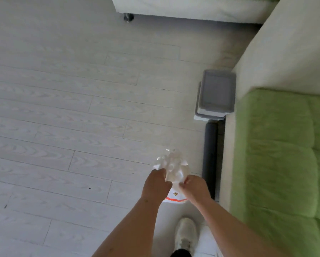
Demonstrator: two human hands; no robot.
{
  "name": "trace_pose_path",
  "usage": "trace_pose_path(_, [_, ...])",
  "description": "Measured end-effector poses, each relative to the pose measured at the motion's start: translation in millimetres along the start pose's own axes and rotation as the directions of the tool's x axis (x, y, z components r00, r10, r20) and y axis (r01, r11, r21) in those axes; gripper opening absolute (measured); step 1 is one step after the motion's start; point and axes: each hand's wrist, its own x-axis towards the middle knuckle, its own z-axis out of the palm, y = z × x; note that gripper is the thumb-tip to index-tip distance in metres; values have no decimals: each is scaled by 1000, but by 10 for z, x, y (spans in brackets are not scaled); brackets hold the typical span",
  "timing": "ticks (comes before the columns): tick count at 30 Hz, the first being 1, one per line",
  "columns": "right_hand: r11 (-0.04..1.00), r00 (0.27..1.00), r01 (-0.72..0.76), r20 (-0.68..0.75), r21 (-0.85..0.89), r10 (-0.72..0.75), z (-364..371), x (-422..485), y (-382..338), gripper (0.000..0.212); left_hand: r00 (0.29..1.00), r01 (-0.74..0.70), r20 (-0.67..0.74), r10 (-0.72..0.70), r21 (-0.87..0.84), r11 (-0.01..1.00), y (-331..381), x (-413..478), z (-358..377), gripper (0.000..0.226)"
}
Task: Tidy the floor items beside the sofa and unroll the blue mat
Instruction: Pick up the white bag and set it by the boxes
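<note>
A clear and white plastic bag (174, 169) with an orange stripe near its bottom hangs above the floor. My left hand (156, 184) grips its left edge and my right hand (194, 188) grips its right edge. A dark rolled mat (210, 154) lies on the floor along the base of the sofa (277, 154), just right of my hands. Beyond the roll's far end sit stacked grey plastic bins (216, 93) against the sofa's arm.
The sofa has green seat cushions and a beige frame. A second beige sofa section (192, 8) with a dark caster (128, 17) crosses the top. Pale wood flooring (72, 108) spreads left. My white shoe (186, 236) stands below my hands.
</note>
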Motion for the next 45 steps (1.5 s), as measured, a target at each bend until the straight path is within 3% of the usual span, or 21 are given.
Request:
trace_pose_path(3, [996,995,-17,-95,93,26,-210,236,220,16,997,-74,30,73,36,997,299,240,144,14])
trace_pose_path(7, [990,991,-76,-99,119,88,-429,636,436,20,991,-121,58,119,44,992,617,632,277,11])
trace_pose_path(11, [973,982,-92,-142,212,123,-557,951,447,33,991,-130,31,129,32,991,757,977,336,14])
trace_pose_path(19, [932,956,-50,-254,358,149,-558,1962,450,37,992,-128,30,126,84,988,772,2031,624,15])
trace_pose_path(24, [888,934,-3,-316,460,167,-385,2313,494,15,990,-140,15,141,-26,990,736,2362,925,12])
trace_pose_path(28, [907,918,-80,-323,413,228,-316,2375,596,29,986,-156,60,156,-5,988,690,2368,1075,14])
trace_pose_path(34, [913,908,-133,-322,386,268,-312,2138,559,8,942,-125,329,68,154,980,672,2241,960,36])
trace_pose_path(36, [920,908,-145,-320,364,269,-316,2040,527,13,929,-169,363,79,224,960,710,2187,899,41])
trace_pose_path(41, [922,935,-259,-165,287,314,-409,1819,411,34,955,-107,297,4,330,938,790,1931,651,47])
trace_pose_path(45, [937,942,-207,-200,281,268,-697,1545,253,36,983,-116,175,52,377,919,940,1654,295,41])
